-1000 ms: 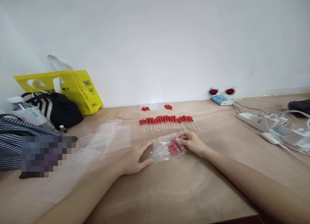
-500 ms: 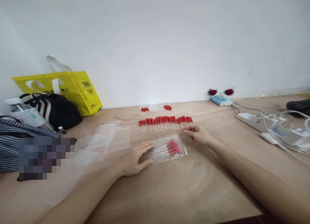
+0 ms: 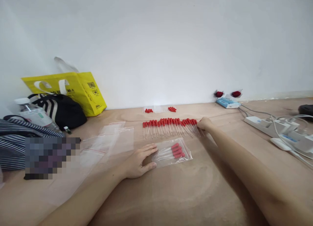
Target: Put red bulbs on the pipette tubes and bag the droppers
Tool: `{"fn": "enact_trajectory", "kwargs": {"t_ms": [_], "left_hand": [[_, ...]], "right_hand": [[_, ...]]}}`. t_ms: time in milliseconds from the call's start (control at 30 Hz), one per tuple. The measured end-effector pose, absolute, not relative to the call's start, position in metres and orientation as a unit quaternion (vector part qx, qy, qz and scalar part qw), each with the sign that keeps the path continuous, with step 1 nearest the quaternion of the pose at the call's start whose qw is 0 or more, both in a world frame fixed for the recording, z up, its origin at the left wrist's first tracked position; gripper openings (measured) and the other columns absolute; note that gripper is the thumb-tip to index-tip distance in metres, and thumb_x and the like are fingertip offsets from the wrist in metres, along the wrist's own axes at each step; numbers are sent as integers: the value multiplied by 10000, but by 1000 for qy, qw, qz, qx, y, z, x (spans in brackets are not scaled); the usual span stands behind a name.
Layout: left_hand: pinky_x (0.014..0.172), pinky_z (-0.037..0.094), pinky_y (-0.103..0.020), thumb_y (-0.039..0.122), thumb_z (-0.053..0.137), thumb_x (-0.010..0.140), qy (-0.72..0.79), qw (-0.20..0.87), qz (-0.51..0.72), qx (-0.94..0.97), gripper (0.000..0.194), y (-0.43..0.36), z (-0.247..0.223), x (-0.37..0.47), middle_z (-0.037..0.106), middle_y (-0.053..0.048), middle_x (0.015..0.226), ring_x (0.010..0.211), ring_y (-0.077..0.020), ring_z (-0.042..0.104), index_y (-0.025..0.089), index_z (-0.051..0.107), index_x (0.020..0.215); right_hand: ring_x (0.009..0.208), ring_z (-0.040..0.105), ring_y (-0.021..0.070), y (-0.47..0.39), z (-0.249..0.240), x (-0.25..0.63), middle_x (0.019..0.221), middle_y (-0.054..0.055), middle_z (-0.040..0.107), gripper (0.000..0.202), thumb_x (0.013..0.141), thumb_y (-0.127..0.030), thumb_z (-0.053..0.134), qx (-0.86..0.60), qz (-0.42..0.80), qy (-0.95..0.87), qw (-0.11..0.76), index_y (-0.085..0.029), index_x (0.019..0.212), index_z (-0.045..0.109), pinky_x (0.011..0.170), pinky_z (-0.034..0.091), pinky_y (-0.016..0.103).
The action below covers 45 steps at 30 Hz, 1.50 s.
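The left hand [image 3: 140,161] lies spread against a clear plastic bag [image 3: 187,155]; the right hand [image 3: 204,124], grip hidden, could scatter red-headed thin sticks [image 3: 169,122] by nudging.

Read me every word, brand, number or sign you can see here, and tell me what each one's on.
No text can be read with certainty.
Yellow shopping bag with white handles: black characters, partly covered, unreadable; two black square codes and smaller lettering on its side, too small.
Clear plastic bottle with white cap: label blurred.
Blue-and-white rectangular packet: any print too small.
Clear plastic zip bag: no lettering visible.
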<state>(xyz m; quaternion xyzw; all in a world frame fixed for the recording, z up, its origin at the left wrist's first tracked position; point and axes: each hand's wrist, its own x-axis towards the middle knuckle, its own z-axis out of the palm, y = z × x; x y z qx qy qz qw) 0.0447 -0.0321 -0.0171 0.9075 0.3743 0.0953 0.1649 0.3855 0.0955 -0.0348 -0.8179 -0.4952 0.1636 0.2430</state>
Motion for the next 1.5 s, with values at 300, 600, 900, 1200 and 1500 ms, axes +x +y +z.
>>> {"fn": "enact_trajectory", "kwargs": {"t_ms": [300,600,900,1200,1500], "left_hand": [[1010,305,-407,388,476,821,365,170,111,909,494,-31,-20,43,381,-88,1345,1240,-219,334,196,402,1270],[1013,302,-401,391,475,819,366,164,111,909,507,-31,-20,44,395,-100,1334,1236,-216,339,172,399,1269],[1009,309,-407,395,474,817,366,165,115,909,501,-31,-18,45,402,-79,1332,1231,-219,348,198,395,1271],[1020,291,-408,365,478,813,363,169,112,910,496,-32,-16,47,397,-80,1336,1235,-220,342,189,398,1270],[1005,306,-420,380,484,811,366,169,124,906,494,-32,-18,46,407,-79,1329,1226,-226,355,206,405,1266]], "right_hand": [[611,555,177,75,-24,397,573,52,534,210,637,-158,497,-758,193,-492,381,-121,841,531,509,380,237],[421,471,105,19,-50,352,531,-99,431,560,654,-197,477,-561,384,-462,569,-211,1153,222,416,420,217],[442,526,86,5,-51,324,595,-85,479,351,650,-168,562,-485,488,-328,648,-249,898,327,428,484,214],[469,536,69,-1,-55,319,601,-65,551,316,644,-184,618,-461,495,-306,670,-227,788,340,461,490,192],[425,491,66,-8,-50,322,590,-51,568,362,599,-282,667,-464,538,-373,597,-215,804,376,421,428,189]]}}
